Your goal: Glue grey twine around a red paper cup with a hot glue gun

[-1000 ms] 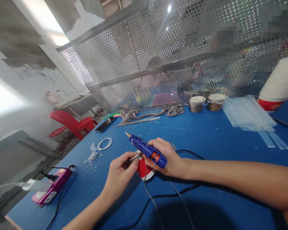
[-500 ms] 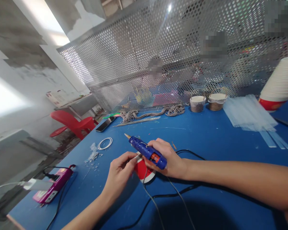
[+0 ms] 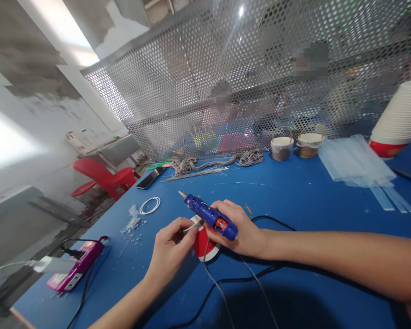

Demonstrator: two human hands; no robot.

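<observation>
My right hand [image 3: 239,228] is closed around a blue hot glue gun [image 3: 203,212], its nozzle pointing up and to the left. Beneath the gun is a red and white paper cup [image 3: 202,244], partly covered by both hands. At the cup's left side, my left hand [image 3: 173,242] pinches its white edge and a light cord between thumb and fingers. Grey cord [image 3: 216,284] trails from the cup toward the front. The right fingertips are hidden behind the gun, so whether they touch the cup cannot be made out.
A purple power strip [image 3: 77,269], white ring [image 3: 150,205] and glue scraps [image 3: 133,223] lie left. Behind are a phone [image 3: 151,177], grey cord bundles [image 3: 188,167], two small wrapped cups [image 3: 281,148], glue sticks [image 3: 356,160] and stacked paper cups [image 3: 402,114]. A perforated metal screen [image 3: 178,91] stands behind.
The cup has turned slightly in my hands, and more of its white edge and the light cord show by my left fingers. The glue gun has barely moved.
</observation>
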